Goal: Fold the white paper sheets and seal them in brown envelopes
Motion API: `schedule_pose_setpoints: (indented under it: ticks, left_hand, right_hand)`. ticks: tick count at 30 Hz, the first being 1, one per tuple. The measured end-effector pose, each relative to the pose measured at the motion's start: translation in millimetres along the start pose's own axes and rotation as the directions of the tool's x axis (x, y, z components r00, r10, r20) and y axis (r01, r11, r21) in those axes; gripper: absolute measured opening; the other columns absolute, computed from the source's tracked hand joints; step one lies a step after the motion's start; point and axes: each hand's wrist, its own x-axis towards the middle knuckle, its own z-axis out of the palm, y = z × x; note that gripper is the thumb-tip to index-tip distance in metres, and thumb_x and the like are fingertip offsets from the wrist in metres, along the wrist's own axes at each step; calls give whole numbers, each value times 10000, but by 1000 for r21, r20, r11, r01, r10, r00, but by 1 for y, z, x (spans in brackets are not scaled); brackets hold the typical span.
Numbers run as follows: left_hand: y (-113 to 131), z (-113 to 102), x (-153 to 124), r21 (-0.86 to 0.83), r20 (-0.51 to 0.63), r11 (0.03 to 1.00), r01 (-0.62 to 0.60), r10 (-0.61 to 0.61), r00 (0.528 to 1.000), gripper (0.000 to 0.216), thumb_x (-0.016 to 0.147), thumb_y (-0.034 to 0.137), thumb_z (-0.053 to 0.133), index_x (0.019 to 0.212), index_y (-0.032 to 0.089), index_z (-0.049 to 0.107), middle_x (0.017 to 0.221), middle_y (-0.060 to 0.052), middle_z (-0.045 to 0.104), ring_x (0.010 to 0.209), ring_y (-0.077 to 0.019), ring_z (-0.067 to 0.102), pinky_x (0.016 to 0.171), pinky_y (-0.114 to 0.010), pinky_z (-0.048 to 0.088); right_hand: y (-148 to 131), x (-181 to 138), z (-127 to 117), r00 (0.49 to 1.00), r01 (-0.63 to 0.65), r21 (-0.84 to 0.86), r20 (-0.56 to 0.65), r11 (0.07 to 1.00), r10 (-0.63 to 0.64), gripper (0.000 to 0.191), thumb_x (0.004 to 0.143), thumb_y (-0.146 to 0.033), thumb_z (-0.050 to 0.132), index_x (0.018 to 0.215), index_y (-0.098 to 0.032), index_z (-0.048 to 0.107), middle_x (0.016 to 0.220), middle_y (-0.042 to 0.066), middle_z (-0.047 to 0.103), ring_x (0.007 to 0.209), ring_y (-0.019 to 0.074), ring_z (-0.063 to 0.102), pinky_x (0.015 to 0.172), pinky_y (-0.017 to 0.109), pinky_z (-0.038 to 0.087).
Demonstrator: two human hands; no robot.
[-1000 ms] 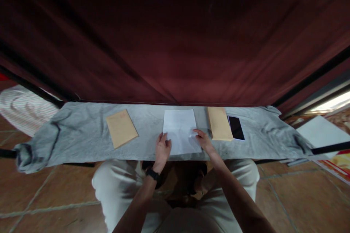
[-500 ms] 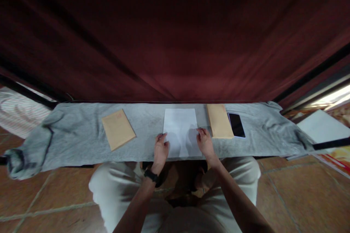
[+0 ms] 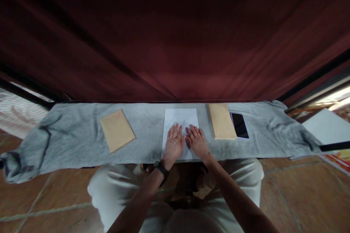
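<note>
A white sheet of paper (image 3: 181, 118) lies in the middle of a narrow bench covered with a grey cloth (image 3: 76, 142). My left hand (image 3: 173, 145) and my right hand (image 3: 197, 141) both rest flat on the sheet, fingers stretched out and side by side, nearly touching. A dark watch sits on my left wrist. A tan envelope (image 3: 117, 134) lies to the left of the sheet. A stack of tan envelopes (image 3: 221, 125) lies to its right, with a black phone (image 3: 240, 125) beside that stack.
A dark red curtain (image 3: 175, 36) hangs right behind the bench. My knees in light trousers (image 3: 109, 189) are under the bench's near edge. Tiled floor shows on both sides. A white board (image 3: 325, 129) lies on the floor at right, striped fabric (image 3: 16, 116) at left.
Both hands moved from the sheet's left and right edges inward onto its middle. They now lie flat, where before the fingers were at the edges.
</note>
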Motion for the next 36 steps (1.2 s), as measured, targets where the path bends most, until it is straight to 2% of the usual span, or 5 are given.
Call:
schedule_pose_setpoints:
  ticks: [4,9,19,26,36]
  left_hand:
    - [11,19,36,-30,127,997,-73,76,989,579,1038,410,389,1545,132,404,1620,-143,401,1545,-283,277,1260,-513,242]
    - [-13,27,57,-6,149,999,-50,51,988,606,1026,424,421,1546,113,406,1622,-169,382,1547,-284,274,1267,-512,210]
    - [-60,10,46,51,51,995,82,-84,995,621,1039,421,371,1554,73,378,1625,-201,362,1553,-290,254,1266,-498,196]
    - [-72,0,32,66,58,997,45,-49,997,594,1042,400,350,1548,93,405,1622,-178,377,1543,-280,286,1262,-492,218]
    - [-73,-5,31,52,95,998,21,-26,995,560,1006,262,374,1552,146,424,1641,-156,348,1550,-291,265,1249,-525,242]
  right_hand:
    - [1,0,0,1000,15,35,12,999,-15,514,1039,-260,418,1541,-158,441,1633,145,366,1523,293,327,1232,534,275]
    - [2,0,2,1000,-9,90,-4,996,10,486,1050,-329,438,1521,-218,474,1619,127,401,1511,295,354,1221,557,284]
    - [0,1,-1,999,-47,106,31,993,44,498,1067,-355,413,1544,-215,446,1634,117,374,1518,288,339,1239,524,259]
    - [-2,12,-5,998,-63,147,29,987,59,489,1069,-330,392,1535,-200,459,1612,112,413,1506,286,365,1250,537,250]
    - [-45,62,29,983,174,136,41,975,-181,493,1068,-372,433,1520,-178,470,1606,84,424,1501,220,379,1265,457,253]
